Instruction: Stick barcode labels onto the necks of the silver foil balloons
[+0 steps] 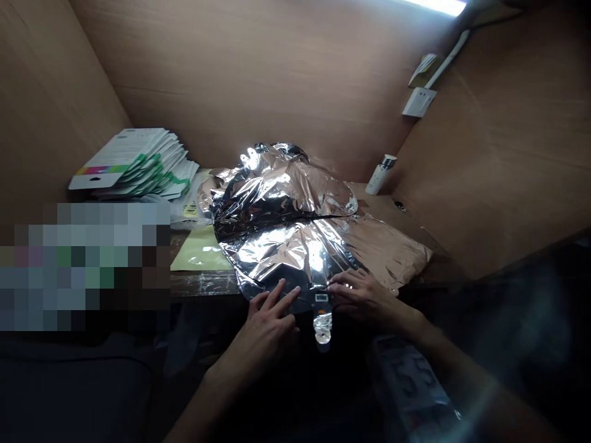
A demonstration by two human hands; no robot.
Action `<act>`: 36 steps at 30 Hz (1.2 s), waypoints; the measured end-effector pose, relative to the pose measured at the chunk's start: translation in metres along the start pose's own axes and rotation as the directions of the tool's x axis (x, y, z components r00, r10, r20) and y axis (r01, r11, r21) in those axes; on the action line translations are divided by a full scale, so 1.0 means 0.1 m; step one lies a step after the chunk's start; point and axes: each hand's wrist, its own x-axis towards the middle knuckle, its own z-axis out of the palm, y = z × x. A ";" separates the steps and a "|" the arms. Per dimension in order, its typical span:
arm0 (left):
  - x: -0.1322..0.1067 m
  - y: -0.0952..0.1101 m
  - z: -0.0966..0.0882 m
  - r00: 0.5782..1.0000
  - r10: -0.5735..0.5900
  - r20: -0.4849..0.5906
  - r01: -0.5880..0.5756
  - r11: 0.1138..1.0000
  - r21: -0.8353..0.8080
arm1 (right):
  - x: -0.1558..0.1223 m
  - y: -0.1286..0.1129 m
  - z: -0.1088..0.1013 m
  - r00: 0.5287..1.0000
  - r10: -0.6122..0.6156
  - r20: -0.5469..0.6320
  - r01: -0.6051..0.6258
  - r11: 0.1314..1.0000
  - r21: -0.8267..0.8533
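Note:
A flat, silvery foil balloon [272, 243] lies over the front of the desk, creased and shiny. Its narrow tail [322, 329] hangs past the front edge and carries a small barcode label [321, 298]. My left hand [272, 317] rests on the foil to the left of the tail, index and middle fingers stretched out and apart. On the tail's other side, my right hand [362, 292] touches the foil with its fingers extended; its thumb is hidden. More crumpled foil [295, 175] lies behind the balloon.
At the back left lies a stack of printed cards [133, 163]. A yellow sheet [198, 251] shows left of the foil. A small white bottle [381, 175] stands back right, below a wall socket [419, 102]. Wooden panels [258, 74] enclose the desk. A clear plastic packet [413, 381] is low right.

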 end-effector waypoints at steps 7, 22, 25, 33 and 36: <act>0.08 -0.01 -0.11 1.000 0.009 0.014 -0.009 1.000 0.006 | 0.14 0.09 -0.12 0.999 -0.013 -0.037 0.010 0.995 -0.096; 0.46 -0.11 -0.18 1.000 0.008 -0.001 -0.008 0.999 -0.047 | 0.39 0.25 -0.34 0.999 0.012 0.035 -0.012 1.000 -0.020; 0.52 -0.15 -0.19 0.999 -0.031 -0.025 0.028 0.993 -0.112 | 0.39 0.24 -0.35 0.999 0.040 0.014 -0.040 0.999 0.014; 0.58 -0.22 -0.23 0.992 -0.088 -0.089 0.065 0.971 -0.230 | -0.09 0.65 -0.42 0.971 0.199 0.132 -0.184 0.976 -0.120; 0.56 -0.23 -0.21 0.993 -0.064 -0.102 0.037 0.968 -0.248 | -0.15 0.60 -0.44 0.965 0.243 0.096 -0.243 0.970 -0.008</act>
